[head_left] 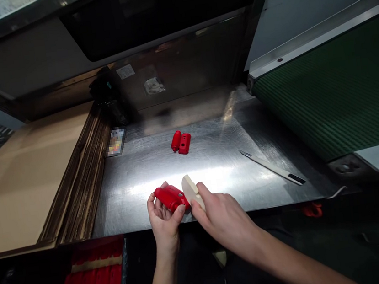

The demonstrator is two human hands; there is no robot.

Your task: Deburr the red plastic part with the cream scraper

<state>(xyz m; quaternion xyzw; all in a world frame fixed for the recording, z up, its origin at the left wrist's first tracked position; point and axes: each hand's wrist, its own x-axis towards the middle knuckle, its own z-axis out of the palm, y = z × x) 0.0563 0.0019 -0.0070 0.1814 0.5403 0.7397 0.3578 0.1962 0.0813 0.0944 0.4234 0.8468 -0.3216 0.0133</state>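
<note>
A red plastic part (169, 197) is held in my left hand (165, 225), thumb on its near side and fingers behind it. My right hand (221, 214) grips a cream-coloured tool (190, 189) with a broad rounded end, which is up against the right side of the red part. Farther back on the metal table (138, 171) lie two more red pieces side by side, a rounded one (176, 141) and a flatter one (184, 144) with a dark hole. A pale-handled knife (270, 165) lies to the right, its blade pointing back left.
Flat cardboard sheets (34, 170) are stacked at the left, beside a dark object (110, 96) and a small packet (116, 141). A green conveyor belt (341, 82) stands at the right. Below the table's front edge, a box holds rows of red parts (89, 283).
</note>
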